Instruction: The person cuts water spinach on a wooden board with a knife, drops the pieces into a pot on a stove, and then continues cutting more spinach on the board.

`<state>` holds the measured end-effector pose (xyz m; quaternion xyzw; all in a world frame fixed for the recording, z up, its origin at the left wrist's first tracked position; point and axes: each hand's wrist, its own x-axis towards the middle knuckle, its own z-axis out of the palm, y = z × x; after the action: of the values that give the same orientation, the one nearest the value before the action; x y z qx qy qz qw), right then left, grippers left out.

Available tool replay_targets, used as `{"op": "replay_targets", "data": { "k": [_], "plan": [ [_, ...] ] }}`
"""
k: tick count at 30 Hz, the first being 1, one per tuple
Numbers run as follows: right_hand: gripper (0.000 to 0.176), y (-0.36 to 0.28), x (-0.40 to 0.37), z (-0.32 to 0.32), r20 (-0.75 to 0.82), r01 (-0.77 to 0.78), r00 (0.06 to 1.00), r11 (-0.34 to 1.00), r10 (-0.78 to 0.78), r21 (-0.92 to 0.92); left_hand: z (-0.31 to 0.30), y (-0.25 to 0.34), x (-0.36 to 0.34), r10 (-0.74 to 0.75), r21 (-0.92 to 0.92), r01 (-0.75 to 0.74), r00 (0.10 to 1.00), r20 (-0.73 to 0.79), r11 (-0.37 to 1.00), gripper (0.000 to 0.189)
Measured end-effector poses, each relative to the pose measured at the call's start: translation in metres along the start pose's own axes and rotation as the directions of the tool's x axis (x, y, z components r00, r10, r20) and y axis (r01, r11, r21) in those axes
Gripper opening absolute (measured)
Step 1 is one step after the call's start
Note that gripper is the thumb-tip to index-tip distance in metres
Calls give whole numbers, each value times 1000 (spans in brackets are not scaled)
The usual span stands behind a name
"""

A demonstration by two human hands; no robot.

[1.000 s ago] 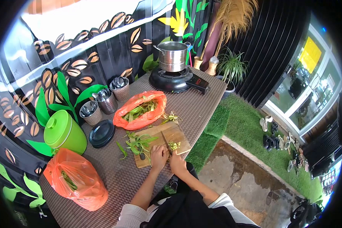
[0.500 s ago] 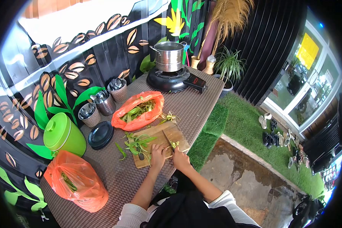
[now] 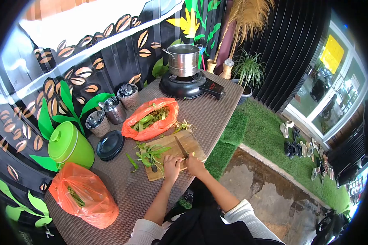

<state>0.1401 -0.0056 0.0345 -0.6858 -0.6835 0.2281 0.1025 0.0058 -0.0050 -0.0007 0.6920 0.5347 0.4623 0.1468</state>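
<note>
My right hand (image 3: pixel 195 165) is closed around the handle of a knife (image 3: pixel 181 145), its blade pointing away over the wooden cutting board (image 3: pixel 191 141). Just left of the knife, my left hand (image 3: pixel 172 166) rests on the board with fingers curled together on leafy greens, mostly hidden beneath them. Long stems and leaves of the greens (image 3: pixel 150 153) spread over the board's left side. A few chopped bits lie close to the knife, partly covered by my right hand. Beyond the board sits an open orange plastic bag (image 3: pixel 129 130) full of greens.
A second orange bag (image 3: pixel 96 200) stands at the near left, by a green lidded container (image 3: pixel 71 147). Dark plates (image 3: pixel 110 145) and cutlery cups (image 3: pixel 115 111) line the wall side. At the far end, a steel pot (image 3: pixel 183 61) stands on a black stove (image 3: pixel 180 87).
My right hand and the knife have shifted slightly, and the chopped bits beside the blade are now mostly covered. My left hand stays in nearly the same place on the board.
</note>
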Motion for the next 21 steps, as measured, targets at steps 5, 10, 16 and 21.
{"op": "replay_targets", "data": {
  "k": [5, 10, 16, 21],
  "plan": [
    [36, -8, -27, 5, -37, 28, 999, 991, -33, -132, 0, -2, -1, 15, 19, -15, 1000, -12, 1000, 10],
    [31, -19, -19, 9, -57, -86, 995, 996, 84, -29, 0, -4, -1, -1, 27, 1, 1000, -2, 1000, 10],
    [33, -13, -22, 1, -8, -60, 998, 998, 60, 9, -3, 3, -1, 1, 46, -2, 1000, 16, 999, 10],
    [35, -23, -31, 15, -67, -84, 994, 996, 84, 8, -1, -1, -1, 10, 38, -10, 1000, 8, 999, 11]
  ]
}}
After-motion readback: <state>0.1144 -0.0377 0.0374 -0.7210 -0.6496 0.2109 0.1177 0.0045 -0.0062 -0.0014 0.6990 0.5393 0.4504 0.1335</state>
